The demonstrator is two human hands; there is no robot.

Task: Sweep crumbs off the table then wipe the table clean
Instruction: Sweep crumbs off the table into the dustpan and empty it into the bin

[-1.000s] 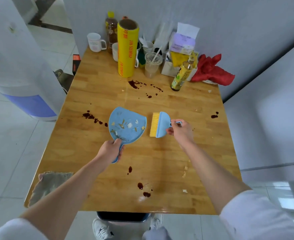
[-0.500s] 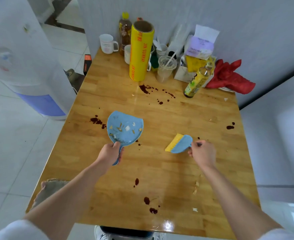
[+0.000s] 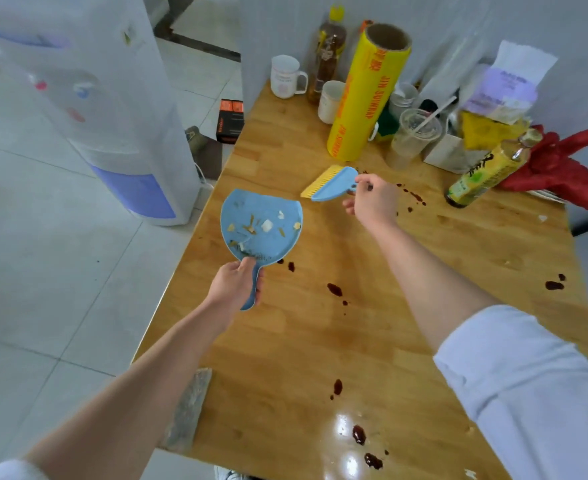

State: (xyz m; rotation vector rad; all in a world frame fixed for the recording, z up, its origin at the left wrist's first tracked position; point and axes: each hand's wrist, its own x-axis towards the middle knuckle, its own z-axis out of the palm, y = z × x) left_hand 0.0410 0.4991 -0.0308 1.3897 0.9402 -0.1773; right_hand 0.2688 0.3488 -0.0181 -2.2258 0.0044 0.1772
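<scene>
My left hand (image 3: 236, 286) grips the handle of a blue dustpan (image 3: 261, 226), held at the table's left edge with several crumbs lying in it. My right hand (image 3: 372, 201) holds a small blue brush with yellow bristles (image 3: 330, 183) lifted above the wooden table (image 3: 406, 306), bristles pointing left. Dark red sauce stains (image 3: 334, 289) dot the tabletop. A few pale crumbs (image 3: 542, 218) lie near the right and near edges. A grey rag (image 3: 187, 410) hangs at the near left corner.
At the back stand a yellow cling-film roll (image 3: 368, 95), white mugs (image 3: 285, 77), a brown bottle (image 3: 328, 50), plastic cups (image 3: 413, 136), a tilted yellow bottle (image 3: 482, 174), a red cloth (image 3: 559, 168) and bags. A water dispenser (image 3: 88, 109) stands on the floor to the left.
The dustpan has shifted toward the table's left edge. My right hand has carried the brush away from the pan and up toward the cling-film roll. The camera has swung left.
</scene>
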